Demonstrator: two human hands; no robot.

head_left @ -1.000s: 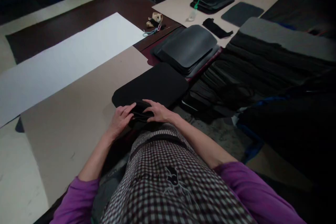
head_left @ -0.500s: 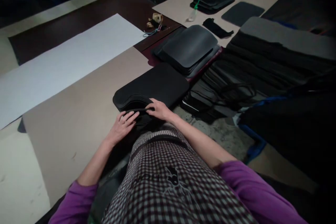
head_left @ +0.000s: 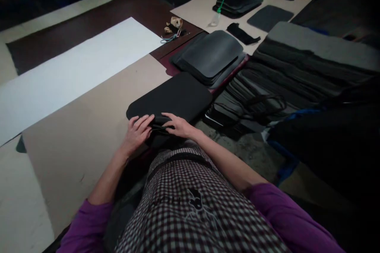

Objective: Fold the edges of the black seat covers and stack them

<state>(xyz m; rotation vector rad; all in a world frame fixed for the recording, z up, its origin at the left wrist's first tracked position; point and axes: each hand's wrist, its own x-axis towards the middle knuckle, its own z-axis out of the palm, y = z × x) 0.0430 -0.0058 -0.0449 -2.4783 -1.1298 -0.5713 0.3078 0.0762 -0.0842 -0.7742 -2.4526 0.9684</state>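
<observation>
A stack of black rounded-corner sheets point(head_left: 175, 95) lies at the table's near edge, in front of my body. My left hand point(head_left: 137, 132) is closed on the near left edge of these sheets, its fingers laid over the top. At the same edge, my right hand point(head_left: 177, 125) grips the sheets a short way to the right, thumb and fingers pinching. Between the two hands the near edges are lifted and bent, with a dark gap under them. How many sheets each hand holds is hidden.
A stack of grey-black sheets point(head_left: 213, 53) sits just beyond. Beige board point(head_left: 89, 102) and a white sheet point(head_left: 83, 59) cover the table to the left. Farther back are a clear bottle with a green nozzle point(head_left: 215, 19) and a black strip point(head_left: 243, 33). Piled dark sheets point(head_left: 297, 59) stand at right.
The fanned, curved edges of the stack have flattened, and the wide opening between my hands has narrowed. My left hand has shifted slightly left and its fingers reach higher over the sheets.
</observation>
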